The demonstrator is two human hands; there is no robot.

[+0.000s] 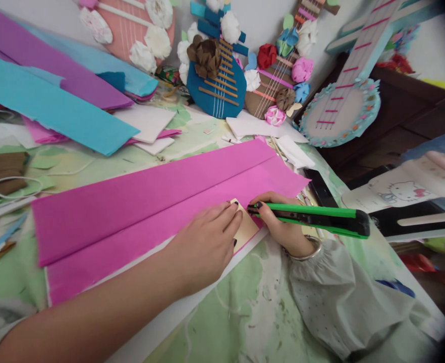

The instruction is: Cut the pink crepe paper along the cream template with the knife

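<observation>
Right hand closed around a green utility knife, its long axis running right to left, tip at the beige card. Left hand flat, fingers together, holding nothing, pressing the card onto the pink paper strip, just left of the tip.

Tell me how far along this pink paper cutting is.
Done: the pink crepe paper lies flat on a white board. In hand: the left hand presses a tan card template at the paper's near edge while the right hand holds the green utility knife against it. Left: nearly the whole sheet looks uncut.
</observation>
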